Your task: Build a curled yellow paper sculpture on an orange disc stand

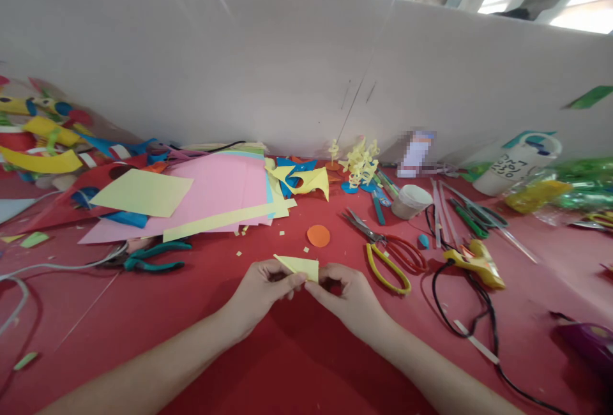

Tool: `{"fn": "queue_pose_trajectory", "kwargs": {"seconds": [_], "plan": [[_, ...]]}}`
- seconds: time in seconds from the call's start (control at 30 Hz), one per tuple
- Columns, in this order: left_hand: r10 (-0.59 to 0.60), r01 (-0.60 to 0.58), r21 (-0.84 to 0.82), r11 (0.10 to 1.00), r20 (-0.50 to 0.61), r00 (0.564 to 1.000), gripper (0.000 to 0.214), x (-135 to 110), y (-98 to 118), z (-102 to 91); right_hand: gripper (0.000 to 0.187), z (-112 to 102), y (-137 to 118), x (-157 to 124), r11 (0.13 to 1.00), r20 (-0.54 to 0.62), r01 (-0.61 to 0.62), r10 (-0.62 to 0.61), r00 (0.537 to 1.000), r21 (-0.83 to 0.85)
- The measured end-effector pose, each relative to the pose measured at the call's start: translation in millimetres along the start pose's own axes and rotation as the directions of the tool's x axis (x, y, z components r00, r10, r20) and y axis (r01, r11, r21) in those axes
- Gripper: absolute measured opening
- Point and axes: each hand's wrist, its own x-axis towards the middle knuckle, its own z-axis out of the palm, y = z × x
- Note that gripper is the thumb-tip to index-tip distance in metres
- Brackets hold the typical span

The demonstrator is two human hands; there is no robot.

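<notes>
- Nearest the camera, the left forearm (pixel 182 351) and the right forearm (pixel 416 364) reach across one red tabletop (pixel 306 364).
- Pink sheets (pixel 220 185) lie stacked at far left, too overlapped to count.
- One pale yellow sheet (pixel 143 193) overlaps the left end of that stack.
- Two hands meet near the middle: the left hand (pixel 258 287) pinches one yellow paper piece (pixel 309 268) between thumb and fingers; the right hand (pixel 349 297) grips its right end likewise.
- One pair of scissors (pixel 375 236), with one red and one yellow handle, lies right of the hands; one pair of teal-handled pliers (pixel 138 260) lies left.
- One yellow corded tool (pixel 476 263) rests at right, one white cup (pixel 410 201) farther off.
- The held piece seems already cut and folded toward its left side; it looks only part-shaped. Whether gluing is done or left, I cannot tell.
- One orange disc (pixel 318 235) lies just beyond the fingers.
- At least four tiny yellow scraps (pixel 281 233) dot the tabletop.
</notes>
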Motion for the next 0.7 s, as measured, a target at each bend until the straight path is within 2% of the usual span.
{"fn": "queue_pose_trajectory", "kwargs": {"seconds": [0.27, 0.47, 0.7], "plan": [[-0.003, 0.003, 0.002, 1.000, -0.003, 1.000, 0.025, -0.7, 0.9, 0.8, 0.021, 1.1, -2.1, -0.8, 1.000, -0.025, -0.017, 0.017, 1.000, 0.000], [-0.005, 0.005, -0.011, 1.000, -0.005, 1.000, 0.024, -0.7, 2.5, 2.3, 0.025, 0.7, -2.0, -2.2, 0.999, 0.005, 0.036, -0.036, 0.999, 0.023], [0.057, -0.050, -0.069, 0.996, 0.109, 0.992, 0.013, -1.3, 1.6, -0.8, 0.028, -2.3, -1.3, -0.5, 0.996, 0.045, -0.006, 0.001, 0.999, 0.095]]}}
